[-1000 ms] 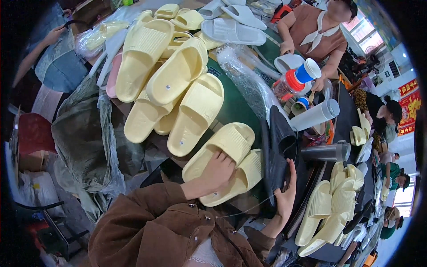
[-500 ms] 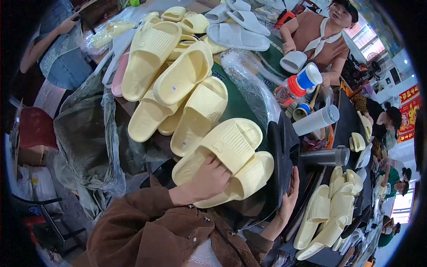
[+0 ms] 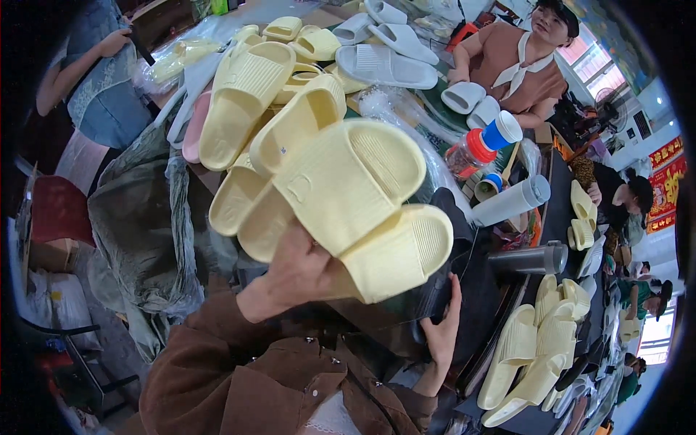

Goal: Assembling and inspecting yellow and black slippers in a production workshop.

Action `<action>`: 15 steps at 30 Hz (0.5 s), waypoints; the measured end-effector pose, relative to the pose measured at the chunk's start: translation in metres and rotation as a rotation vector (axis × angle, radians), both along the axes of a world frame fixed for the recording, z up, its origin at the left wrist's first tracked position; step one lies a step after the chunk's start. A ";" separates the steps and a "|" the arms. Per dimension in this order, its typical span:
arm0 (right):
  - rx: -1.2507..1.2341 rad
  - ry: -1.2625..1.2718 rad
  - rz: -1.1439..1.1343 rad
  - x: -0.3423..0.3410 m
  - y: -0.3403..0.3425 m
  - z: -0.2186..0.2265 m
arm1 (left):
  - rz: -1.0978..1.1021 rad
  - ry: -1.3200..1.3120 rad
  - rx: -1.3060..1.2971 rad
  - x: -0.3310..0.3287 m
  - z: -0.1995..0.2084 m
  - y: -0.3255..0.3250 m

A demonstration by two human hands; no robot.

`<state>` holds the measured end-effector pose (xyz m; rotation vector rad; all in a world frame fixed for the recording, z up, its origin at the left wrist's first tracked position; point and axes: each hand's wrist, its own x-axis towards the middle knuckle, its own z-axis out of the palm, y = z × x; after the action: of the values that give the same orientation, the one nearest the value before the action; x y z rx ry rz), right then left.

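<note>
My left hand (image 3: 293, 272) is closed around the heel ends of a pair of pale yellow slide slippers. The upper slipper (image 3: 341, 192) partly overlaps the lower slipper (image 3: 399, 254), and their ribbed straps face up. Below and to their right is my right hand (image 3: 442, 326), with thumb and fingers apart and stretched out against a dark, soft-looking item (image 3: 435, 290). The yellow pair covers part of that item, and I cannot make out its kind. Behind the pair lies a heap of more yellow slippers (image 3: 246, 94).
Grey slippers (image 3: 384, 65) lie beyond the heap. A red-lidded jar (image 3: 467, 154), a white tumbler (image 3: 511, 201) and a grey bottle (image 3: 529, 257) stand at the right, near more yellow slippers (image 3: 511, 348). A co-worker (image 3: 515, 65) sits across. A plastic-lined sack (image 3: 138, 210) is at the left.
My left hand has moved left and up, lifting and tilting the yellow pair over the heap. My right hand has shifted left and down along the dark item. The co-worker's grey slippers have moved.
</note>
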<state>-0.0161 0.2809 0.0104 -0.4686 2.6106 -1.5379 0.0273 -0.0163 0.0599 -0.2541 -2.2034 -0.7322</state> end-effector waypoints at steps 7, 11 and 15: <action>0.003 -0.010 -0.020 0.004 -0.007 -0.004 | 0.383 0.229 -0.083 -0.020 0.040 -0.091; 0.057 0.008 -0.020 0.006 -0.006 -0.003 | 0.356 0.341 0.160 -0.056 0.076 -0.183; 0.066 0.058 -0.036 0.007 -0.007 -0.005 | 0.447 0.319 0.324 -0.088 0.110 -0.251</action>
<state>-0.0092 0.2742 0.0052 -0.4702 2.7187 -1.4642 -0.0611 -0.2677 0.1697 0.2631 -1.7207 -0.7228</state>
